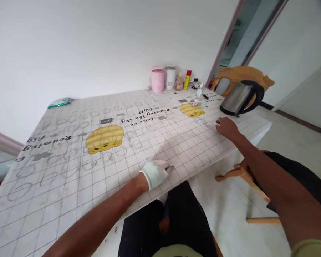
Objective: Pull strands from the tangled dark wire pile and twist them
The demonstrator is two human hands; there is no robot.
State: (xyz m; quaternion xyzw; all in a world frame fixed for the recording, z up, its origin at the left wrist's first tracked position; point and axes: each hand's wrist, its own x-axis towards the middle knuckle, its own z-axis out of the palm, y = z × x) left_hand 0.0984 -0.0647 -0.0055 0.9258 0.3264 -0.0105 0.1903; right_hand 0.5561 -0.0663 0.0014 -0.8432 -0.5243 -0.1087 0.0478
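Note:
My left hand (156, 173), in a pale glove with a mint-green cuff, rests on the checked tablecloth (176, 142) near the front edge. Its fingers are closed, and a small greyish thing (170, 169) pokes out at their tips, too small to name. Bare and curled, my right hand (227, 127) is over the right part of the cloth, with a tiny white bit at its fingertips that I cannot make out. An electric kettle (237, 98) of steel and black plastic stands just beyond it. Faint grey rings mark the cloth, mostly on the left.
By the wall stand a pink canister (157, 80), a white canister (171, 77), a glass bottle (179, 83) and a yellow can (187, 79) with a red cap. A small white bottle (199, 91) and a crumpled glove (197, 102) are nearer. A green-white packet (60, 102) lies far left; wooden chairs (243, 74) stand right.

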